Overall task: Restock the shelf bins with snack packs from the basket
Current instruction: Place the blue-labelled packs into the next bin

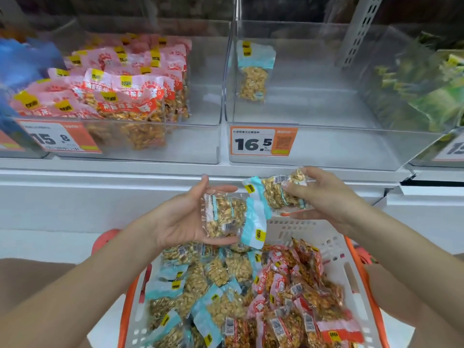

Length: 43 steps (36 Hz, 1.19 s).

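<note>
Holding one blue pack (pixel 227 217) in the left hand (pixel 185 217) and another (pixel 281 192) in the right hand (pixel 324 197), the person has both raised above the basket (pixel 334 249), fingers curled round each. The middle bin (pixel 313 146) holds a single pack (pixel 253 71); pink packs (pixel 120 91) fill the left bin (pixel 200 136).

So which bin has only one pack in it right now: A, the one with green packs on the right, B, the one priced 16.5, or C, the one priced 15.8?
B: the 16.5 bin holds a single blue-topped peanut pack leaning at its back left.
</note>
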Each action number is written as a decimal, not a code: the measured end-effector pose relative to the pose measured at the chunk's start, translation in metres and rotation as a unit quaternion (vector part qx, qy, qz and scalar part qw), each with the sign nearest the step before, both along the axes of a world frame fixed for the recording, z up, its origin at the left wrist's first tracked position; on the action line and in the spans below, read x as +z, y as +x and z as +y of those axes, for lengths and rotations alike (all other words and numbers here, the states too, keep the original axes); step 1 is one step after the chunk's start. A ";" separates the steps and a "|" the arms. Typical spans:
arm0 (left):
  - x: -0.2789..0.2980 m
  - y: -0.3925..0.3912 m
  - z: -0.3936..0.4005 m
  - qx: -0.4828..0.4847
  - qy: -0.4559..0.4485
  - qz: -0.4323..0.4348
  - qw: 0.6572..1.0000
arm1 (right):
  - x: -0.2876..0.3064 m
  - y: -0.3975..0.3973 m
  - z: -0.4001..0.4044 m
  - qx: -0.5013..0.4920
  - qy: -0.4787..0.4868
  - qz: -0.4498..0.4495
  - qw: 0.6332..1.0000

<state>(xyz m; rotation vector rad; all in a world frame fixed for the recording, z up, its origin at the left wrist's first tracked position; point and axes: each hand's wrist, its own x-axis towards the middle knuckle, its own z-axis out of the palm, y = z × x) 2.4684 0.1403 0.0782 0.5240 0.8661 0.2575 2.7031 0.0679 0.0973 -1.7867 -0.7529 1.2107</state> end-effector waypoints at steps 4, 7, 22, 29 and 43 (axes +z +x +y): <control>0.004 0.006 -0.005 0.024 -0.027 -0.033 0.999 | 0.006 -0.003 -0.003 0.020 0.018 0.005 1.000; -0.001 0.005 -0.006 0.012 0.010 -0.062 0.998 | 0.013 -0.007 -0.004 0.018 0.045 0.001 0.999; -0.013 0.008 -0.021 0.006 -0.094 0.034 0.995 | 0.001 -0.030 -0.011 0.005 0.098 0.098 0.990; -0.007 0.018 -0.027 0.068 -0.013 0.067 0.995 | -0.005 -0.043 -0.015 0.037 0.147 0.057 0.987; 0.003 0.039 -0.033 0.234 0.140 -0.074 0.959 | -0.025 -0.047 -0.013 0.220 0.401 -0.398 0.795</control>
